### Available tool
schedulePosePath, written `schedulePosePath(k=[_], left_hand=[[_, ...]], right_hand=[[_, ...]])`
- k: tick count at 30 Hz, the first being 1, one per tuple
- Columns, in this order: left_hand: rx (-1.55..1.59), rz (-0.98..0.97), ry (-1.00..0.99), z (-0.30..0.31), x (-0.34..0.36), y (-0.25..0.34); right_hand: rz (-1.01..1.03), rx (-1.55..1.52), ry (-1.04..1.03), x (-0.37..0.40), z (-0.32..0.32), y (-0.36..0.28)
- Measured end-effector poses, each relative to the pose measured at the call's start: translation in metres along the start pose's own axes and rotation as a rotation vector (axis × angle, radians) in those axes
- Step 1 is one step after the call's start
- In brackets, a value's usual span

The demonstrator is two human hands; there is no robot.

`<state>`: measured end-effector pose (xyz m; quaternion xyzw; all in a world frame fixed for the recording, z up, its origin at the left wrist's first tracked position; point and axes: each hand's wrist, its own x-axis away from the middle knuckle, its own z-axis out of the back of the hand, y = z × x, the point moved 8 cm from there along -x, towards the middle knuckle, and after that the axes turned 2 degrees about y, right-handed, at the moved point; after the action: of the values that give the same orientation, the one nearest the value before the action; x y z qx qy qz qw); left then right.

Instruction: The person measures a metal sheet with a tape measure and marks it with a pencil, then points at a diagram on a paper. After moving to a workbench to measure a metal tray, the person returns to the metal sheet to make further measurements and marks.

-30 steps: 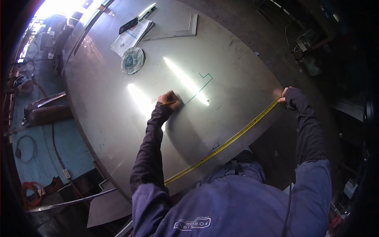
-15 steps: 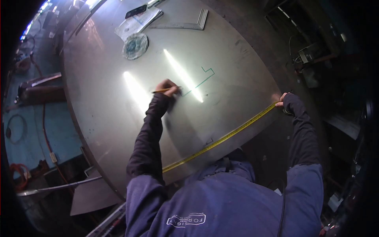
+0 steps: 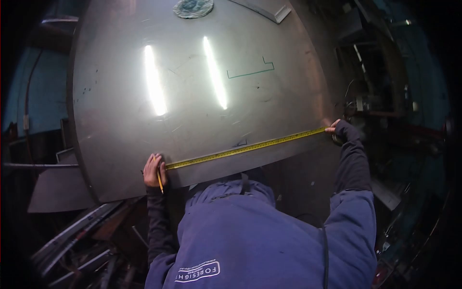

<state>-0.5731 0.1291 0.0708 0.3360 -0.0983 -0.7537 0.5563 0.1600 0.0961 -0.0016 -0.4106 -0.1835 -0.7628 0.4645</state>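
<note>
My left hand (image 3: 153,171) rests at the near edge of a large metal sheet (image 3: 115,139), with a yellow pencil (image 3: 160,179) held between its fingers. Beside its fingertips is the left end of a yellow tape measure (image 3: 245,148), stretched along the near part of the sheet. At the right edge, my right hand (image 3: 335,128) grips the other end by the tape's case, which is partly hidden by fingers and sleeve. Farther up the sheet, a green line drawing (image 3: 250,73) shows a long stroke with short bent ends.
A round, pale wrapped-looking object (image 3: 193,7) and an angled metal piece (image 3: 280,15) lie at the far side. Metal offcuts (image 3: 79,233) are piled below left. Dim equipment (image 3: 361,103) stands beyond the right edge.
My left hand has moved from the drawing to the tape's left end, keeping the pencil. A short stroke now shows at the drawing's left end. The view has shifted; the phone and papers are out of frame.
</note>
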Motion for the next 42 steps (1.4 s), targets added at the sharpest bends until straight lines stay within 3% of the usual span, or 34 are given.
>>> schedulePosePath(k=[5,13,15,17,20,22,25,27,31,33,34,42], left_hand=[[-0.264,-0.039,-0.043,0.000,0.055,0.004],[-0.203,-0.005,0.102,0.028,0.055,0.009],[-0.002,0.110,0.164,0.036,0.058,-0.002],[-0.015,0.122,0.156,0.040,0.060,-0.004],[0.064,0.259,0.188,0.042,0.063,-0.012],[0.460,0.530,0.451,0.046,0.071,-0.026],[0.670,0.569,0.502,0.034,0.086,-0.049],[0.434,0.398,0.347,0.045,0.074,-0.036],[0.638,0.597,0.188,0.036,0.066,-0.012],[0.504,0.511,0.079,0.029,0.066,-0.007],[0.467,0.425,0.073,0.028,0.062,0.001],[0.384,0.392,-0.009,0.023,0.055,0.015]], right_hand=[[-0.084,0.084,-0.023,0.003,-0.003,0.005],[-0.097,0.014,-0.001,-0.024,-0.010,0.031],[-0.023,0.207,-0.006,-0.029,-0.008,0.028],[-0.024,0.201,-0.040,-0.047,-0.016,0.051],[-0.072,0.284,-0.017,-0.011,-0.002,0.014],[-0.095,0.164,0.012,0.009,0.002,-0.002],[-0.085,0.187,0.023,-0.002,0.002,0.008],[-0.057,0.243,0.010,-0.030,0.000,0.033],[0.008,0.101,0.010,-0.024,-0.001,0.029],[0.034,0.066,-0.005,-0.017,-0.003,0.018],[0.007,0.047,0.001,-0.017,-0.002,0.022],[-0.048,0.028,-0.019,-0.019,-0.001,0.028]])
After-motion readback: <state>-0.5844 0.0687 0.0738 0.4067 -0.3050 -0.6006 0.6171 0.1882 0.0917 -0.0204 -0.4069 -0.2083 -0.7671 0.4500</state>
